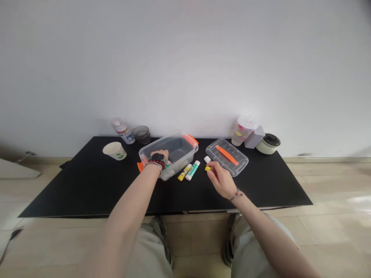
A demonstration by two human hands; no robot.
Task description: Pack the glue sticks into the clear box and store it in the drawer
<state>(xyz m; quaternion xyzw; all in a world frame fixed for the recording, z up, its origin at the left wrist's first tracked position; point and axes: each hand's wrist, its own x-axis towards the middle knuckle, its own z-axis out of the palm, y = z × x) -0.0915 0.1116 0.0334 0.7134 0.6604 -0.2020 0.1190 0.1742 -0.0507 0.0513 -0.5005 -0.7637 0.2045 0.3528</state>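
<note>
My left hand (pixel 162 153), with a watch at the wrist, reaches down inside a clear plastic box (pixel 185 158) with orange latches. Its fingers curl downward, and whatever they grip is hidden. A teal patch (pixel 168 165) shows through the box wall below that hand. My right hand (pixel 220 178) is by the box lid, thumb and forefinger closed around a small yellow cap (pixel 207 168). Just behind the yellow cap lies a white cap (pixel 207 159). Between the hands, a yellow glue stick (pixel 184 172) and a teal-and-white glue stick (pixel 193 170) lie side by side in front of the box.
The clear lid (pixel 242 160) with its orange handle lies on the black table (pixel 87 189). At left stand a paper cup (pixel 115 151), a spray can (pixel 124 132) and a dark glass (pixel 142 134). At right are a lidded tumbler (pixel 242 131), a pale box (pixel 254 137) and a round container (pixel 268 145).
</note>
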